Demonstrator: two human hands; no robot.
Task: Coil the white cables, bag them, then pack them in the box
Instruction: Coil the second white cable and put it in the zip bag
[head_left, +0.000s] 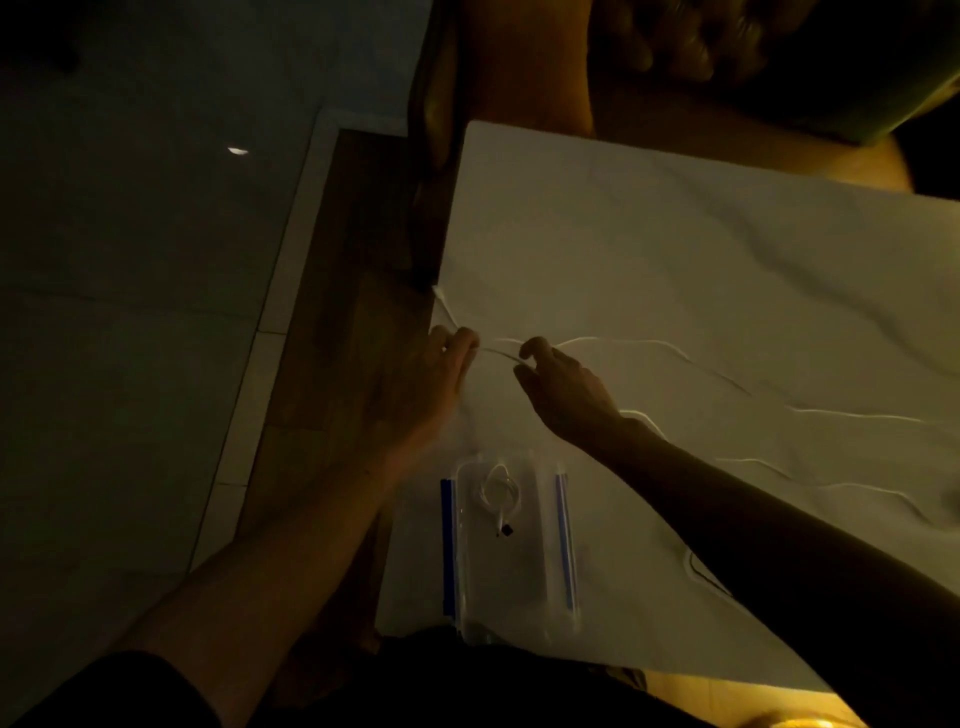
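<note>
A long white cable (670, 347) lies uncoiled across the white-covered table (675, 249), trailing to the right. My left hand (426, 384) pinches it near its plug end at the table's left edge. My right hand (561, 389) pinches the same cable a short way to the right. A short stretch of cable runs between the two hands. In front of me lies a clear zip bag (509, 545) with blue strips, holding a small coiled white cable (500, 493). No box is in view.
More loose white cable (857, 415) runs along the table's right side. Left of the table is a dark wooden strip and tiled floor (130, 312). Another person's hand (675, 41) shows dimly at the top. The light is very low.
</note>
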